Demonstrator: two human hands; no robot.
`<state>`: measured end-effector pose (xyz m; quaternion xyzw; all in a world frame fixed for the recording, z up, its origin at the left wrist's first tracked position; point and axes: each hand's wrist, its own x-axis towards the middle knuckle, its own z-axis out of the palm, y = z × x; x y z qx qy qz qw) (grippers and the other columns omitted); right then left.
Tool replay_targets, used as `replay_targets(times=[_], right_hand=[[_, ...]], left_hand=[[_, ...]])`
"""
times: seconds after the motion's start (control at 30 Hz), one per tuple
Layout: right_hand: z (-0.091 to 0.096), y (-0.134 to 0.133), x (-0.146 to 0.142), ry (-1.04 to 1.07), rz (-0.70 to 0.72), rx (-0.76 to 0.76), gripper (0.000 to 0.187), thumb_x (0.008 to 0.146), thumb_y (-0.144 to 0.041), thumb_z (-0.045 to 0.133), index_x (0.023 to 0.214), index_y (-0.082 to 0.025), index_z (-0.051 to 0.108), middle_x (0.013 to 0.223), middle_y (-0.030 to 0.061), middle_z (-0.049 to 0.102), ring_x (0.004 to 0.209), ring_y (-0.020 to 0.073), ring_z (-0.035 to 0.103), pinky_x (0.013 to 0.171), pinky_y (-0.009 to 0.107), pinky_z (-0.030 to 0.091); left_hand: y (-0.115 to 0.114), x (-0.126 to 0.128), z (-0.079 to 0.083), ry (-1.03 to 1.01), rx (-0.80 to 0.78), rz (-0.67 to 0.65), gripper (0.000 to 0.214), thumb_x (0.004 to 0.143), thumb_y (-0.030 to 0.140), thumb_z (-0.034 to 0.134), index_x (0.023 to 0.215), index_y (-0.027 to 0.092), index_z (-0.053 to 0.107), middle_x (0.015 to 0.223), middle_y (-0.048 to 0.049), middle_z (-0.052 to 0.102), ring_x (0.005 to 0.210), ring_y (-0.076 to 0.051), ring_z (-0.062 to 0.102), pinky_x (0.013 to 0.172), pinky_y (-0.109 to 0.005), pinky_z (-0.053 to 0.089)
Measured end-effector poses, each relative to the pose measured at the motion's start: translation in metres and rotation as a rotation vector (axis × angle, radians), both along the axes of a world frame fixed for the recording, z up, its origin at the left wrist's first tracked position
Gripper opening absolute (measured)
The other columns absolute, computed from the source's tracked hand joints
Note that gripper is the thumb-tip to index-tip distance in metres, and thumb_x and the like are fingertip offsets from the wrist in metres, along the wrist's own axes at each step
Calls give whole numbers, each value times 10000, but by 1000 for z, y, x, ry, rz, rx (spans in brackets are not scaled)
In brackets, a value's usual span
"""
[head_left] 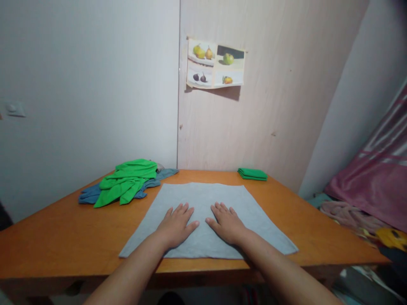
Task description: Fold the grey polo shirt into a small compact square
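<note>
Left hand [176, 224] and right hand [227, 222] pressed flat, fingers spread, nothing gripped, side by side on grey cloth [206, 199] at frame centre; cloth extends equally left and right.

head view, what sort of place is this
Probably a room in a home, perhaps a bedroom: a wooden table against a wall with a taped-up fruit picture, pink bedding heaped at the right, and a grey cloth spread on the table.

I see an orange wooden table [63, 237] against a white wall [89, 84], a pale wood panel [286, 106] carrying a fruit print [215, 63], and perhaps bedding [378, 178] at right.
</note>
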<state>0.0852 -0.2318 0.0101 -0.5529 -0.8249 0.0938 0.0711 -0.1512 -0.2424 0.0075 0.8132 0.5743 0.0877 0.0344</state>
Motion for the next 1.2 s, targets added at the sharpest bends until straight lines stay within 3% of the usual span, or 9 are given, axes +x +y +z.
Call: replay_targets(times=[0.3,0.43,0.67,0.73,0.8,0.9,1.03,1.2], right_hand=[[-8,-6,87,-109,-279,18,829,943,-689,175,1539,-125,291,1619,123,207,1499,284,144,1192,506,125],[-15,-9,116,-105,-326,63,788,956,-664,164,1508,-136,358,1600,122,276,1488,267,196,1186,492,160],[-19,-11,140,-59,-389,132,687,976,-612,189,1450,-186,447,1557,130,370,1464,316,248,1135,648,98],[-14,-11,149,-21,-360,173,628,975,-586,261,1399,-200,516,1530,121,420,1452,318,274,1142,614,122],[-7,-10,162,9,-357,206,550,976,-532,315,1321,-208,596,1473,108,499,1415,291,348,1143,500,215],[5,-10,188,26,-453,238,551,1001,-443,241,1182,-166,681,1266,132,658,1204,245,560,981,329,397],[15,-17,212,7,-633,257,633,1003,-432,167,1023,-123,719,973,144,728,908,230,648,742,288,429],[10,-36,204,-39,-697,223,553,967,-513,289,954,-182,731,953,144,730,886,250,656,700,305,405]], left_hand=[[-14,-32,5,51,2,132,763,928,706,255,1504,224,388,1603,-105,250,1486,-310,192,1168,-552,148],[-18,-33,7,57,22,152,763,928,700,256,1498,214,400,1597,-105,274,1480,-309,215,1162,-546,174],[-18,-32,8,63,46,151,745,930,687,269,1483,213,423,1585,-115,309,1465,-315,253,1150,-537,201],[-18,-33,7,54,46,157,748,925,691,279,1480,213,428,1585,-115,309,1464,-319,253,1149,-539,201],[-16,-33,6,44,48,163,743,921,686,299,1479,213,432,1585,-118,311,1463,-323,253,1150,-544,193],[-12,-34,3,36,57,157,737,918,673,325,1475,205,441,1579,-127,323,1457,-332,262,1146,-552,190],[-9,-34,1,35,79,147,736,912,673,339,1461,198,460,1568,-128,346,1446,-342,281,1138,-555,206],[-11,-33,4,51,75,153,743,916,676,324,1466,193,447,1569,-135,343,1444,-341,289,1128,-562,226]])
